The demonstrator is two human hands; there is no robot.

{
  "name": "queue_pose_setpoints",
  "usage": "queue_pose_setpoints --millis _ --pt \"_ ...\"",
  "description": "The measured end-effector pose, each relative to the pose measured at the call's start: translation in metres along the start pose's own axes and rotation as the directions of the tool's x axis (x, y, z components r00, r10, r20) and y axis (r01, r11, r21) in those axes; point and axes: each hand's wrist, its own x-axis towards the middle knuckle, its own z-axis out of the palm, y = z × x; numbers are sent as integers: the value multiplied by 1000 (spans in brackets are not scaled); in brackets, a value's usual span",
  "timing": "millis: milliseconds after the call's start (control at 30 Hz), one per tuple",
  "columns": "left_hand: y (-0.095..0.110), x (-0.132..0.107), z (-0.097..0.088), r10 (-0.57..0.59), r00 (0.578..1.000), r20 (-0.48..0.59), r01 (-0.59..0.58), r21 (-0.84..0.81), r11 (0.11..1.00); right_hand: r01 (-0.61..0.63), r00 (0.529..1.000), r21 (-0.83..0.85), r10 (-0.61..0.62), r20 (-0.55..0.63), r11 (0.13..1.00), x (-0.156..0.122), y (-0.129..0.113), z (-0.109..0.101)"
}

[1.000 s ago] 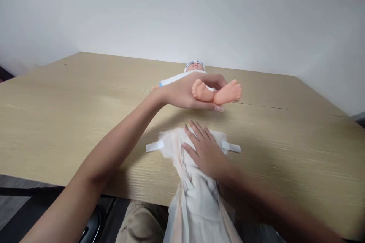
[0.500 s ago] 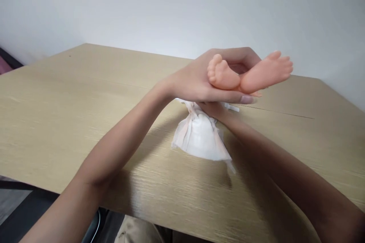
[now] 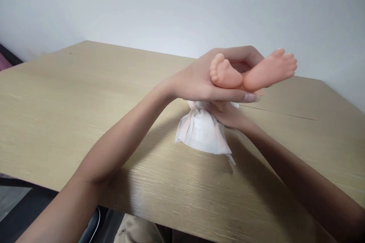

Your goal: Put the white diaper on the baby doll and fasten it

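Observation:
My left hand (image 3: 199, 78) is wrapped round the ankles of a baby doll and lifts its legs off the table. The doll's two pinkish plastic feet (image 3: 269, 70) stick out between my thumb and fingers, soles toward me. The rest of the doll is hidden behind the hand. Below it, a white diaper (image 3: 203, 131) is bunched at the top and flares out toward me, with one strip hanging at its right corner. My right hand (image 3: 225, 113) holds the gathered part of the diaper; its fingertips are partly hidden under my left hand.
The wood-grain table (image 3: 57, 121) has a thin seam running across it. A pale wall (image 3: 142, 7) stands behind. At lower left, a black chair (image 3: 31, 212) is beside my leg in beige trousers (image 3: 139, 229). Something dark and pink shows at the far left edge.
My right hand has drawn back a little toward me, showing more of itself, and the diaper's near edge has risen slightly. My left hand keeps the doll's feet, shifted slightly right.

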Motion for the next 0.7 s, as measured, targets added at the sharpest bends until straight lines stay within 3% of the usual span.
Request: queue_pose_setpoints --millis 100,200,333,400,467,567,700 --pt "-6 -2 2 67 995 -75 -79 -170 982 -33 999 158 36 -17 987 -33 -12 -15" --pt "-10 -6 9 62 994 -85 -78 -211 974 -60 983 272 105 -153 960 -66 -31 -23" --pt "-16 -16 23 28 998 -62 -39 -183 982 -34 868 258 157 -471 966 -84 -56 -23" --pt "-19 -21 33 9 998 -67 -20 -160 987 10 821 228 123 -558 974 -82 -65 -23" --pt "-19 -25 42 7 998 -65 -16 -145 989 56 828 214 75 -556 975 -76 -70 -25" --pt "-16 -34 49 22 996 -84 -33 -131 991 75 878 216 38 -477 973 -72 -70 -33" --pt "-16 -63 38 -8 995 -94 15 73 997 95 937 194 -22 -350 976 -87 -55 -48"
